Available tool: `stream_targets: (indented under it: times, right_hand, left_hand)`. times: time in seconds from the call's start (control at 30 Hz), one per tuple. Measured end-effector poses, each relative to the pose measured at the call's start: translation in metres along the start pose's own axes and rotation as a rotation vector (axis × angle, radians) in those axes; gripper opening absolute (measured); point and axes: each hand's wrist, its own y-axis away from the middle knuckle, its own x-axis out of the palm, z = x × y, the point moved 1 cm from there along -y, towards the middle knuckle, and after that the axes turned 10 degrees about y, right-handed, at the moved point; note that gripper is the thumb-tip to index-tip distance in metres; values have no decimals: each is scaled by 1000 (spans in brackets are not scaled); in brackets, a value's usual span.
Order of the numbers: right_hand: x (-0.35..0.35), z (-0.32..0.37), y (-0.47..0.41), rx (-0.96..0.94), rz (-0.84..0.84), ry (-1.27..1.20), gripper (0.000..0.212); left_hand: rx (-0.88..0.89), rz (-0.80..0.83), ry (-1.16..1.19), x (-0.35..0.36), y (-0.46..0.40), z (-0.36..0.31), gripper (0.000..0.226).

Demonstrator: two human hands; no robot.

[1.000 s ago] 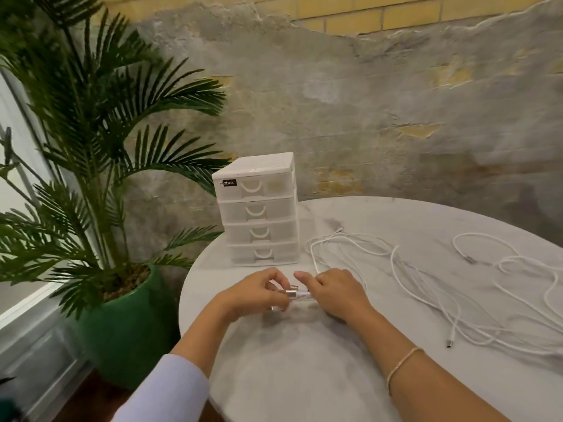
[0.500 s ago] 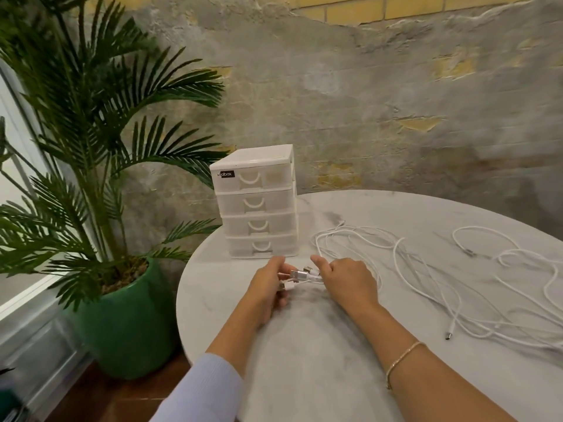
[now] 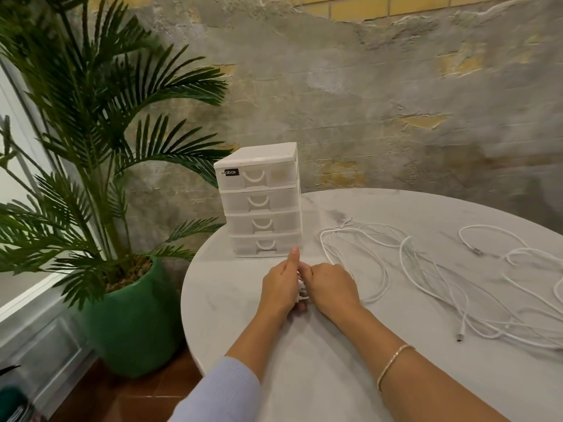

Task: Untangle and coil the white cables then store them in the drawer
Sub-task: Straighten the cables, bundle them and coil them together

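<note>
Loose white cables [image 3: 405, 263] sprawl in tangled loops over the round marble table [image 3: 350, 376], reaching to the right edge. My left hand [image 3: 278, 287] and my right hand [image 3: 330, 287] meet near the table's left side and together grip the coiled end of one white cable [image 3: 301, 292], which shows only as a small white bit between them. My left thumb points up. A white drawer unit [image 3: 263, 202] with several shut drawers stands just beyond my hands.
A palm in a green pot [image 3: 131, 318] stands on the floor to the left of the table. A rough plastered wall runs behind. A metal cable plug [image 3: 459, 336] lies at the right, near the table's front.
My hands have closed tighter together around the cable end, and my left thumb has lifted. The silver plug seen between them earlier is now hidden. The view has shifted slightly.
</note>
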Motion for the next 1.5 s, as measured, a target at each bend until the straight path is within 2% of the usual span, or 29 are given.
stream_targets:
  times: [0.1, 0.2, 0.3, 0.43, 0.57, 0.7, 0.8, 0.97, 1.1, 1.2, 1.37, 1.5]
  right_hand:
    - [-4, 4, 5, -23, -2, -75, 53]
    - [-6, 7, 6, 4, 18, -144, 58]
    - [-6, 6, 3, 98, 39, -179, 64]
    - [-5, 1, 0, 187, 31, -181, 56]
    - [-3, 4, 5, 119, 13, -223, 44]
    - [-2, 6, 7, 56, 54, -372, 60]
    - [-3, 10, 9, -4, 70, -405, 56]
    - [-1, 14, 10, -95, 72, -204, 49]
    - [-4, 13, 14, -152, 99, -27, 54]
    - [-8, 16, 16, -231, 161, 42, 50]
    - [-13, 6, 10, -272, 332, -71, 34]
    - [-13, -7, 5, -207, 252, -84, 32]
  left_hand:
    - [21, -69, 22, 0, -3, 1, 58]
    - [153, -116, -65, 1, -4, 2, 53]
    - [232, -64, -34, 4, -3, 5, 48]
    - [129, 24, 85, 5, -5, 8, 40]
    - [121, -101, -81, 4, -9, 10, 45]
    - [178, -204, -91, 2, -7, 4, 50]
    - [215, -267, -175, -1, -10, 1, 50]
    - [161, -377, -244, -17, -22, 2, 49]
    - [116, -452, -214, -28, -27, 3, 51]
    - [102, -465, -268, -30, -27, -1, 53]
    - [40, -419, -164, -30, -26, -2, 50]
    - [-63, -236, -141, -28, -31, 5, 47]
